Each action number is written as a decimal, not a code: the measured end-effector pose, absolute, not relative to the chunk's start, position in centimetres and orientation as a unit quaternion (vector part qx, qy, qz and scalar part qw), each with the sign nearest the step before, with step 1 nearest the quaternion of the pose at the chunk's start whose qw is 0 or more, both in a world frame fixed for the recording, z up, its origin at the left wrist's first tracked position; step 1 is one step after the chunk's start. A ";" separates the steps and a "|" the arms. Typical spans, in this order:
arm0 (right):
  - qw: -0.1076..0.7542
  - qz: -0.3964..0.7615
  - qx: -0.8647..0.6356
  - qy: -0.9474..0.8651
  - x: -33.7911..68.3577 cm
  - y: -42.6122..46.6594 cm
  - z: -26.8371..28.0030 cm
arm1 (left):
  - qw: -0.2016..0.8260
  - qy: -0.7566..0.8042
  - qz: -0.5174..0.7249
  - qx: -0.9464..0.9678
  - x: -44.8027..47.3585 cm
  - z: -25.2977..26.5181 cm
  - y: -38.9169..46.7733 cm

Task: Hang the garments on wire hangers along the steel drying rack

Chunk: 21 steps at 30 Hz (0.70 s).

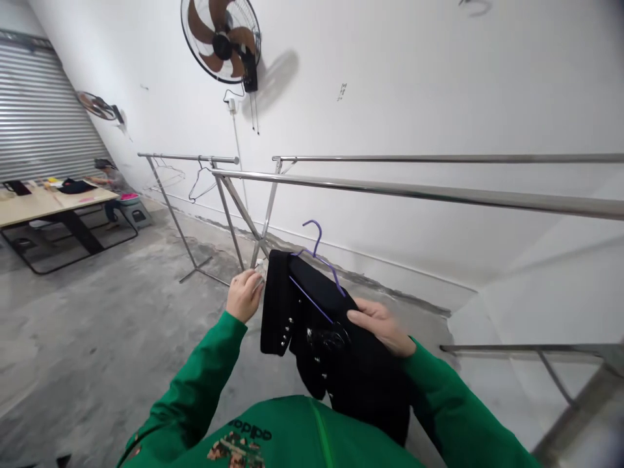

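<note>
A black garment (pixel 351 383) with small shiny buttons and a dark rosette-like trim hangs on a thin purple hanger (pixel 336 276), whose hook points upward. My right hand (pixel 383 325) grips its right shoulder area, thumb in front and fingers partly hidden behind the cloth; this hand is slightly blurred. Just left of the garment's left edge is my left hand (pixel 246 296), its fingers curled together. Something small and whitish shows at those fingertips, too unclear to name. The hanger's hook is below the rack rail (pixel 390 186) and apart from it.
A second metal rack (pixel 190 157) with a few bare hangers (pixel 202 182) stands to the left. A wall fan (pixel 221 45) is mounted above. Far left, a person (pixel 110 175) sits by a table (pixel 43 203) with dark cloth on it. Grey floor lies below.
</note>
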State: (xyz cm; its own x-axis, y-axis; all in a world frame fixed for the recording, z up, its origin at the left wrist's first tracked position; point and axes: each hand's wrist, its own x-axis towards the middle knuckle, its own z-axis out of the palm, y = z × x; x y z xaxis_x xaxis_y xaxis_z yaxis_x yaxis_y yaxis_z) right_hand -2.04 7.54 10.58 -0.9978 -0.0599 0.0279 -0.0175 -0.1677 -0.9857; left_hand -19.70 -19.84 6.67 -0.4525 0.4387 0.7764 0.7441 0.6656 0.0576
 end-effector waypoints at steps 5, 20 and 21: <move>-0.089 -0.717 -0.073 0.688 -11.3 3.6 12.7 | 0.276 -0.863 -0.234 -0.352 -17.2 0.8 -25.6; -0.287 -0.503 0.025 0.815 -35.8 -6.3 15.0 | 0.092 -0.930 -0.285 -0.215 -14.0 -8.8 -34.7; -0.287 -0.498 0.036 0.818 -36.6 -6.8 14.8 | 0.087 -0.934 -0.278 -0.207 -13.9 -9.0 -34.8</move>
